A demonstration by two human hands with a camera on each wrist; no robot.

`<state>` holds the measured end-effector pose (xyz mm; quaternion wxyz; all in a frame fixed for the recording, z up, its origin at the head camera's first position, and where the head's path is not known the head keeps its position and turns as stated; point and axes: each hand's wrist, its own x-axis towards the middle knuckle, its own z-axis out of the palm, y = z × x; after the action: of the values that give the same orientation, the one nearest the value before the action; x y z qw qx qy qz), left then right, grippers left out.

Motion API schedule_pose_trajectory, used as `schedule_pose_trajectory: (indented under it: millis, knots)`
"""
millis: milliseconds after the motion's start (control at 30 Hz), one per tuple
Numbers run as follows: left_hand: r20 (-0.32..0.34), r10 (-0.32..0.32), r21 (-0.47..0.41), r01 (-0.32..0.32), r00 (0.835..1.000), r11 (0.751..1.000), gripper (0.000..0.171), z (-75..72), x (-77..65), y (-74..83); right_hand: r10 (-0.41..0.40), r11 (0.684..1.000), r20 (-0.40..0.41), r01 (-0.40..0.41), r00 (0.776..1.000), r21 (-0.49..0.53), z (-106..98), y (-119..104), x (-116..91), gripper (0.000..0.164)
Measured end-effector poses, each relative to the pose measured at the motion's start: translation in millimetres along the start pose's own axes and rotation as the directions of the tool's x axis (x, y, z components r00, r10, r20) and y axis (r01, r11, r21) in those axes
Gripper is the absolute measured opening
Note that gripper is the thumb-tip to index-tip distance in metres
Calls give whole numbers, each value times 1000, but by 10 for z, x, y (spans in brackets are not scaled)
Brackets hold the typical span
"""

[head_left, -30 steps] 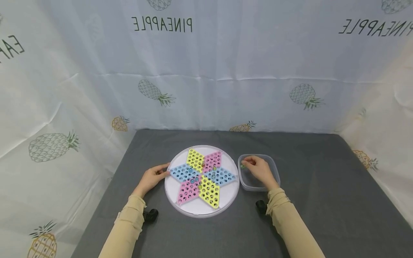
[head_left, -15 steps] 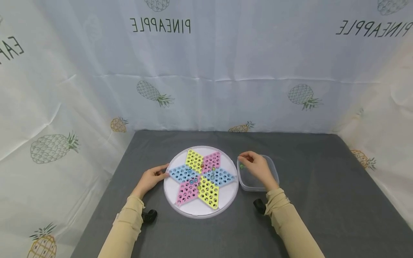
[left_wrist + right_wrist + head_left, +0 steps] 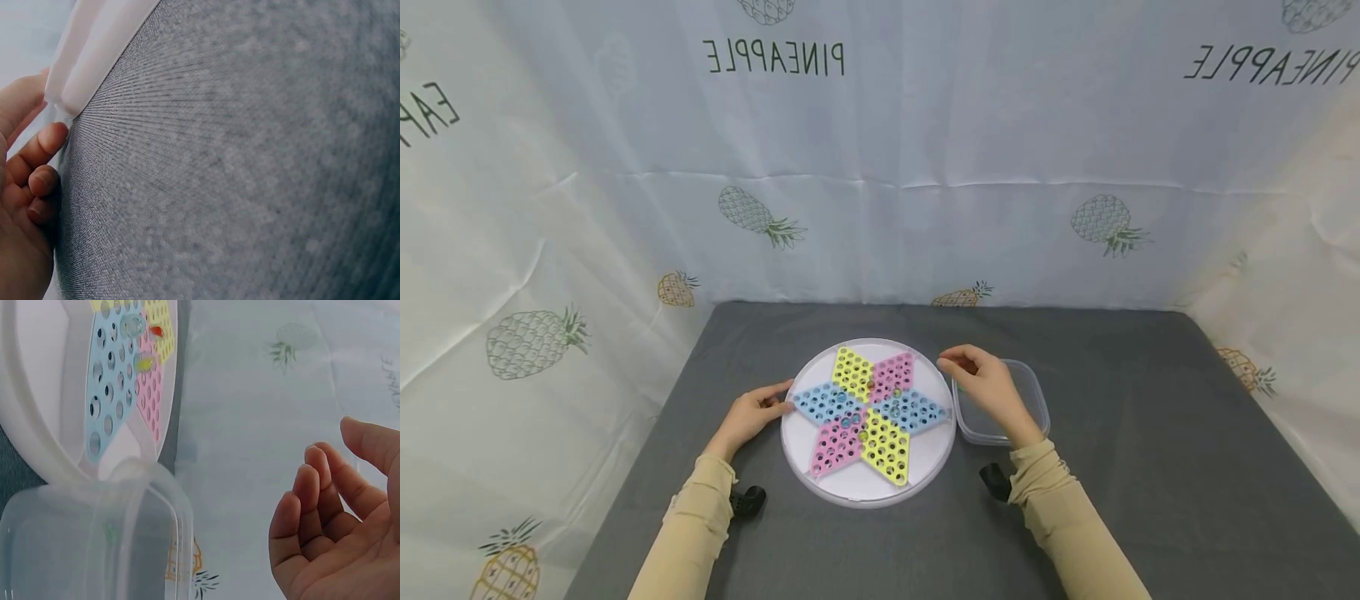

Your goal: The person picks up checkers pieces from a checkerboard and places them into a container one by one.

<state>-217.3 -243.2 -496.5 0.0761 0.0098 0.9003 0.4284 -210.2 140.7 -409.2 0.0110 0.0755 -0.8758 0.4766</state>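
Note:
A round white Chinese checkers board with a pink, yellow and blue star lies on the table. Several glass marbles sit in its holes, among them a blue marble and a red one. My left hand grips the board's left rim, thumb on one side and fingertips on the other. To the board's right stands a clear plastic box, with a bit of green visible inside. My right hand hovers over the box's left far corner. Its thumb and fingers are loosely bent, with nothing visible between them.
A grey cloth covers the table. White curtains printed with pineapples hang behind it and at both sides. A black wrist device sits by the left wrist and another by the right.
My right hand has risen out of the box and moved left, toward the board's edge. The left hand keeps its place at the rim.

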Motion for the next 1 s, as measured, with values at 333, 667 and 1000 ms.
schedule_pose_trajectory:
  millis: [333,667,1000]
  knots:
    - [-6,11,-4,-12,1000,1000,51,-2,37,1,-12,1000,41,11,999,27,250,-86,-23,25]
    - [-9,-7,7,7,1000,1000,51,9,24,-46,-18,995,95,9,995,96,511,-85,-73,24]
    - [-22,8,9,-7,1000,1000,50,10,22,-46,-44,997,119,36,992,73,770,44,-96,19]
